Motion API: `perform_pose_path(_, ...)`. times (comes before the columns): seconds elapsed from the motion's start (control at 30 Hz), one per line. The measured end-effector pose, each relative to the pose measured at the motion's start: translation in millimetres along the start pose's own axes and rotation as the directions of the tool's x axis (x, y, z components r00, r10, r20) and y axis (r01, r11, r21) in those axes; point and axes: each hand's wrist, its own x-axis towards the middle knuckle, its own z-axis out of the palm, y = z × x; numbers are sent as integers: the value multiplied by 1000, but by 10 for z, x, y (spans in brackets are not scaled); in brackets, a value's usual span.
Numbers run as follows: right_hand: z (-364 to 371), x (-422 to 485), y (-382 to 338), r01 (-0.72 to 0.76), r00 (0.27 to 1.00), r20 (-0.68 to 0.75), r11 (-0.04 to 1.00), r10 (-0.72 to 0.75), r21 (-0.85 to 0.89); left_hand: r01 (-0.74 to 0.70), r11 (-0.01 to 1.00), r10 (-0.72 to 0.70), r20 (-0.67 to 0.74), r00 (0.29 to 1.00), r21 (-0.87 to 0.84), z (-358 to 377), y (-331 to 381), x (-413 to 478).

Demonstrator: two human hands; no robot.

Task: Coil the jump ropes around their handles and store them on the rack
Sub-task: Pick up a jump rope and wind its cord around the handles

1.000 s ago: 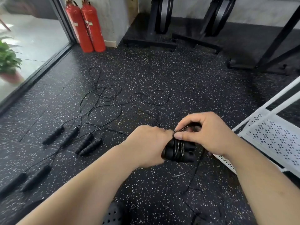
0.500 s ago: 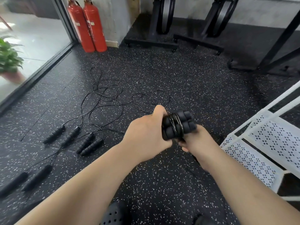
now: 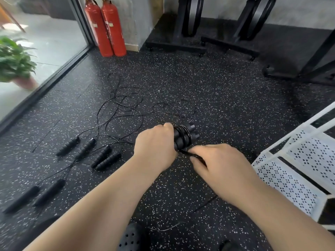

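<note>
My left hand (image 3: 155, 147) grips a pair of black jump rope handles (image 3: 184, 136) held side by side, with thin black cord wound around their middle. My right hand (image 3: 219, 165) sits just below and to the right of the handles, pinching the loose cord (image 3: 192, 154) that runs off the bundle. More cord trails on the floor near my feet (image 3: 166, 229). Other jump ropes lie on the floor to the left: two handle pairs (image 3: 90, 151) with tangled cords (image 3: 126, 107), and one more pair (image 3: 34, 194) nearer the left edge. The white perforated rack (image 3: 297, 169) stands at the right.
Two red fire extinguishers (image 3: 106, 28) stand by the wall at the back. Black equipment stands (image 3: 186, 24) and a black frame (image 3: 308, 64) occupy the far side. A glass door with a potted plant (image 3: 14, 64) behind it runs along the left. The floor is black speckled rubber.
My right hand went from over the handles to under them, then out to the lower right with the cord. The wrapped handles stayed in my left hand.
</note>
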Motion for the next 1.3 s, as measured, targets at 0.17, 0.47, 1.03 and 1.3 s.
perform_pose_path(0.17,-123,61,309,-12,997,-70,989,23,146,-244,970,243,129,962,-9,34,138,-74)
perform_pose_path(0.47,-224,118,671,-167,983,173,716,66,678,-571,816,577,64,814,-96,-76,266,-191)
perform_pose_path(1.03,277,268,492,-357,908,299,169,295,919,-139,680,252,53,966,-720,-215,333,-243)
perform_pose_path(1.3,396,323,337,-385,883,344,73,319,920,237,488,-7,268,963,-840,-187,182,-54)
